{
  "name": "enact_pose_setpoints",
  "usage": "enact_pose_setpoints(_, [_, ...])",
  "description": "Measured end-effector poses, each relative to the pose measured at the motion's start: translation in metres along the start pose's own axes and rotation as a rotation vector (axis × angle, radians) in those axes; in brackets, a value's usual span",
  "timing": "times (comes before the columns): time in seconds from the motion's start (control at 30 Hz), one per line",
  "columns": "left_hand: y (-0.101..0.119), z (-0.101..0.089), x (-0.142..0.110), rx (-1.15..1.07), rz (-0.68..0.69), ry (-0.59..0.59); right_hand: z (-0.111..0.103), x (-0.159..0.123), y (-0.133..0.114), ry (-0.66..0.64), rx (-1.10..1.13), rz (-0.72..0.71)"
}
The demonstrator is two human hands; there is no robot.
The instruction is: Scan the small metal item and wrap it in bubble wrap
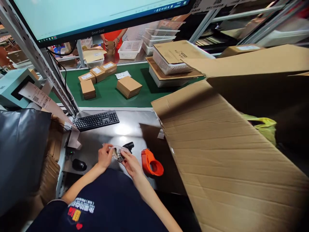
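Note:
Close to my body, over the metal tabletop, both hands meet at a small clear plastic bag (pixel 120 156) with something dark and shiny, metal-looking, in or against it; its exact kind is too small to make out. My left hand (pixel 105 157) pinches the bag's left side between thumb and fingers. On the right side, my right hand (pixel 131 163) has its fingers closed over the dark shiny part. Just behind the bag lies a black handheld scanner (pixel 129 146), partly hidden. An orange tape dispenser (pixel 151 163) sits to the right of my right hand.
A keyboard (pixel 96 120) and mouse (pixel 79 165) lie left. Small cardboard boxes (pixel 129 87) rest on the green conveyor (pixel 108 96) behind. A large open carton (pixel 217 145) fills the right side. A monitor (pixel 101 16) hangs above. A person in orange (pixel 118 34) holds a box beyond.

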State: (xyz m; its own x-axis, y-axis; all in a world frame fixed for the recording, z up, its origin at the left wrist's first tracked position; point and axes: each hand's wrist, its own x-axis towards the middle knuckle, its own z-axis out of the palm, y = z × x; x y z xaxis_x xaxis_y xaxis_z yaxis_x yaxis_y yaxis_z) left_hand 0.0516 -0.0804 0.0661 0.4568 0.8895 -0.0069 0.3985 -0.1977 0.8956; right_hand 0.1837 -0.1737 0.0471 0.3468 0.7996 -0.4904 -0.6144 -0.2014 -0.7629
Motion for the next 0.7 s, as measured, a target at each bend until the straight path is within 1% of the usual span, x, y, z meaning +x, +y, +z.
enact_pose_setpoints(0.07, [-0.001,0.005,0.000,0.010,0.012,0.013,0.007,0.002,0.001,0.092,0.055,0.063])
enact_pose_setpoints(0.13, [-0.005,0.009,0.000,0.068,0.042,0.007,0.009,0.005,0.002,0.133,0.072,0.095])
enact_pose_setpoints(0.3, [-0.017,0.017,-0.007,0.186,0.193,-0.171,0.007,0.012,0.007,0.233,0.116,0.040])
enact_pose_setpoints(0.43, [-0.021,0.022,-0.013,0.204,0.243,-0.229,0.014,0.019,0.014,0.305,0.127,-0.001])
enact_pose_setpoints(0.5, [-0.021,0.024,-0.015,0.191,0.254,-0.261,0.019,0.022,0.015,0.314,0.129,-0.012])
enact_pose_setpoints(0.53, [-0.021,0.024,-0.016,0.173,0.245,-0.265,0.022,0.022,0.014,0.304,0.133,-0.011])
enact_pose_setpoints(0.6, [-0.018,0.022,-0.015,0.103,0.182,-0.227,0.026,0.022,0.008,0.267,0.146,-0.002])
enact_pose_setpoints(0.7, [-0.010,0.011,-0.007,-0.087,-0.006,-0.089,0.026,0.013,-0.009,0.231,0.174,0.018])
